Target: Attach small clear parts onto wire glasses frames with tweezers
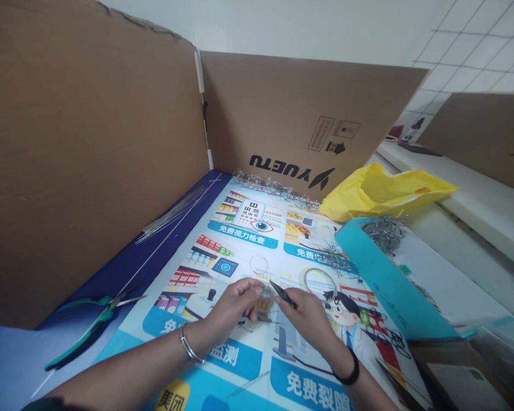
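My left hand is closed in a pinch on a small piece of thin wire; its exact shape is too fine to make out. A dark, narrow-tipped hand tool is gripped in my right hand, its tip pointing up and left, close to that wire. Whether the tip touches the wire I cannot tell. Beneath the hands lies a printed poster sheet with more thin wire on it. A coil of wire rests just beyond my right hand. Pliers with teal handles lie opened at the left.
Cardboard panels wall in the back and left. Straight wires lie along the left panel, and small wire pieces line the back. At right are a yellow bag and a teal box holding a wire tangle.
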A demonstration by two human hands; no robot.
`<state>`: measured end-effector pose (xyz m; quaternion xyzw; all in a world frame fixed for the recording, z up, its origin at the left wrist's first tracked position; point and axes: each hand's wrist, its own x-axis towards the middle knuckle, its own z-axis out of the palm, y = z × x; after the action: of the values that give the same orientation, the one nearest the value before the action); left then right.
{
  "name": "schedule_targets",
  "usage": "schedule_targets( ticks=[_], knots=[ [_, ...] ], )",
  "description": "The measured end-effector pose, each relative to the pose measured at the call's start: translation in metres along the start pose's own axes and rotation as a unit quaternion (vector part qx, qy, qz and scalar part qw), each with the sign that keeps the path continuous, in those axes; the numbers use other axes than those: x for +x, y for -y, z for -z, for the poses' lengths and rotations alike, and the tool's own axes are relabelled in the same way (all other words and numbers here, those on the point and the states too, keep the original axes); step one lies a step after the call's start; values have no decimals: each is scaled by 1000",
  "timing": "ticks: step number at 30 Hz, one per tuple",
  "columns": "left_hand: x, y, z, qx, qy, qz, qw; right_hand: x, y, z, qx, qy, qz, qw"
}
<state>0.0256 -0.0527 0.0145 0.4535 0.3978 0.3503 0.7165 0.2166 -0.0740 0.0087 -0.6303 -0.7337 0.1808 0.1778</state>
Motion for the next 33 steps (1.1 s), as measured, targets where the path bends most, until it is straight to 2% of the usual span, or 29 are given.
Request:
schedule_targets(
  ticks=[7,10,15,20,25,33],
  knots=[
    [0,2,0,-28,-14,11,999,0,-2,-3,26,-5,0,1000],
    [0,2,0,-50,-22,17,998,1,-2,-5,94,-8,-7,996],
    [-2,3,-1,-85,-26,22,996,2,4,-5,273,39,11,961],
    [-3,3,-2,-97,-24,20,995,0,10,-5,338,106,5,935],
    [-3,4,-3,-104,-29,21,994,0,13,-4,347,108,-32,931],
    [-3,2,-3,-95,-30,27,995,1,14,0,438,83,-68,892]
  ],
)
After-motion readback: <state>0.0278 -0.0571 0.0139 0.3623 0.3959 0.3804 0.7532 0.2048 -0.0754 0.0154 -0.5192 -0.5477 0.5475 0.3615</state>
